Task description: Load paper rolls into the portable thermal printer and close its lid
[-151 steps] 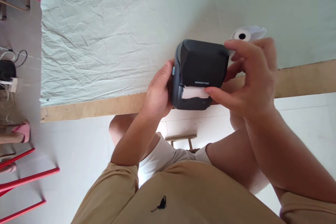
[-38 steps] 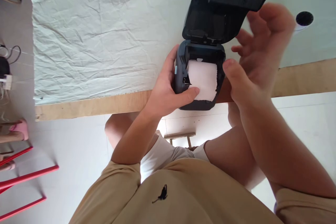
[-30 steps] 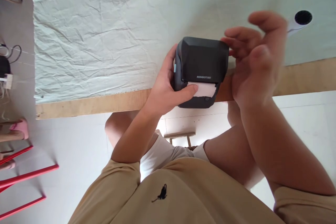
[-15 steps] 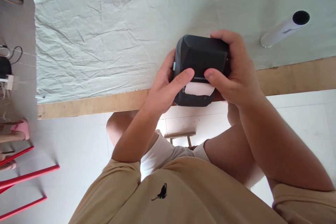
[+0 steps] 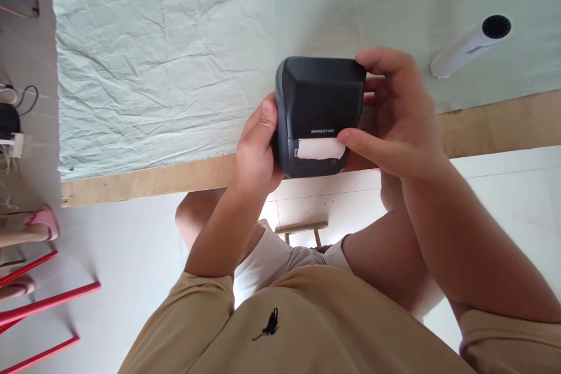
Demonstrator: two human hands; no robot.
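Since you've got the printer [image 5: 324,96] right in front of you, here's how it looks: dark grey, nearly black body, chunky rounded corners, and a smooth matte cover [image 5: 335,79] that's down over the top. You can read NIIMBOT in small pale letters near the cover's lower edge, with some smaller characters after it that are too tiny to make out. Just below that, a white paper strip [image 5: 319,149] pokes out with a slightly uneven end, lying over the front panel, and there's a little power symbol [image 5: 333,162] near its lower right corner.

As for where it is, you're holding it at the near edge of the table, by the bare wooden border [image 5: 149,183].

Your left hand [image 5: 258,143] is clamped round its left side, thumb along the edge, and I can't tell how the hidden fingers sit underneath. Your right hand [image 5: 403,117] has the right side, thumb and forefinger well apart: thumb by the strip's right end, forefinger at the upper right corner, the others a bit blurry beside the body.

Off to your right, a white tube [image 5: 465,51] with a dark round top looks to be standing upright on the pale green cloth [image 5: 197,58].
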